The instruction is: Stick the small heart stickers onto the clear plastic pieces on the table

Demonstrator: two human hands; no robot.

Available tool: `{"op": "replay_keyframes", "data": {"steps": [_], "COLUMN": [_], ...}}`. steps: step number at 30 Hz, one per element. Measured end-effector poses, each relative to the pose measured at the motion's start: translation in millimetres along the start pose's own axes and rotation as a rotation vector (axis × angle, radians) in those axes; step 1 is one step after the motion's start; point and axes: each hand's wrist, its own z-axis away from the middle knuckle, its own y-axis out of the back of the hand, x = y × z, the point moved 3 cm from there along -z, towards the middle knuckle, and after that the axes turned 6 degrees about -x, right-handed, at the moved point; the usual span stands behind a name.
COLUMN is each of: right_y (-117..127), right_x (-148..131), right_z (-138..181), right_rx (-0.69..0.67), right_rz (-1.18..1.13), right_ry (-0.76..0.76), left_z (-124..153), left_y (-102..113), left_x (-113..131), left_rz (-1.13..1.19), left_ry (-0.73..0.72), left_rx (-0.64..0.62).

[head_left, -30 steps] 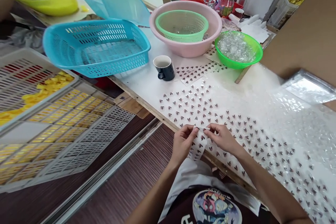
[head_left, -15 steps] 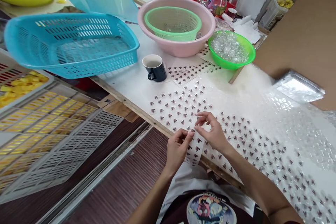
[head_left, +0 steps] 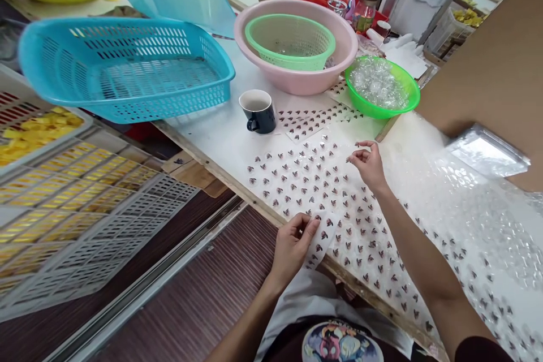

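Note:
My left hand [head_left: 294, 240] pinches the upper edge of a white sticker sheet [head_left: 320, 246] printed with small dark motifs, just over the table's front edge. Out over the table, my right hand [head_left: 368, 165] is closed in a thumb-and-finger pinch. A tiny dark speck shows at its fingertips, too small to make out. Below and around it lie many clear round pieces [head_left: 326, 184] in rows, each bearing a similar dark motif. More printed sheets [head_left: 301, 124] lie flat beyond them, beside a dark blue mug [head_left: 263, 119] with a white inside.
A blue slotted basket [head_left: 169, 99] stands at the left, with a pink basin [head_left: 292, 82] holding a green colander [head_left: 297, 61] behind the mug. A green bowl [head_left: 413, 103] is full of clear pieces. Brown cardboard [head_left: 479, 79] rises at right. White crates [head_left: 127, 249] with yellow pieces stand lower left.
My right hand has moved from beside the sticker sheet, away from me and to the right, over the rows. My left hand still holds the sheet. The view has shifted slightly.

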Motion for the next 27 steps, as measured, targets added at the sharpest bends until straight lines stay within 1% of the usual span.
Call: {"op": "replay_keyframes", "data": {"steps": [2, 5, 9, 13, 15, 17, 20, 23, 24, 25, 27], "right_y": [1.2, -4.4, -12.8, -20.0, -22.7, -23.3, -17.6, -2.6, 2.5, 6.6, 10.7], "right_x": [13.6, 24.4, 28.2, 29.3, 28.2, 26.5, 23.6, 21.2, 21.2, 21.7, 23.3], "right_z": [-18.8, -30.8, -32.3, -30.8, -29.1, -27.7, -29.7, -39.5, -44.4, -49.7, -60.1], "right_rx": [-0.013, -0.031, -0.051, -0.095, -0.077, -0.035, 0.027, 0.135, 0.149, 0.137, 0.06], "right_rz": [0.067, 0.147, 0.286, 0.533, 0.679, 0.775, 0.751, 0.615, 0.561, 0.511, 0.436], "right_ry": [-0.044, -0.067, -0.058, 0.0, 0.047, 0.085, 0.112, 0.083, 0.053, 0.015, -0.06], "left_z": [0.0, 0.0, 0.2, 0.3, 0.5, 0.8, 1.3, 0.9, 0.6, 0.3, -0.1], "left_y": [0.0, 0.2, 0.3, 0.0, -0.2, -0.2, 0.2, 0.6, 0.6, 0.6, 0.5], "left_x": [0.3, -0.4, -2.0, -2.2, -1.7, -1.2, -1.1, -0.9, -0.7, -0.6, -0.4], "left_rz": [-0.011, -0.016, -0.033, -0.053, -0.063, -0.068, -0.072, -0.091, -0.097, -0.103, -0.112], "left_ry": [-0.005, -0.003, -0.002, -0.016, -0.019, -0.019, -0.024, -0.037, -0.043, -0.048, -0.054], "left_rx": [-0.001, -0.003, -0.004, -0.011, -0.016, -0.018, -0.015, -0.014, -0.012, -0.01, -0.005]}}
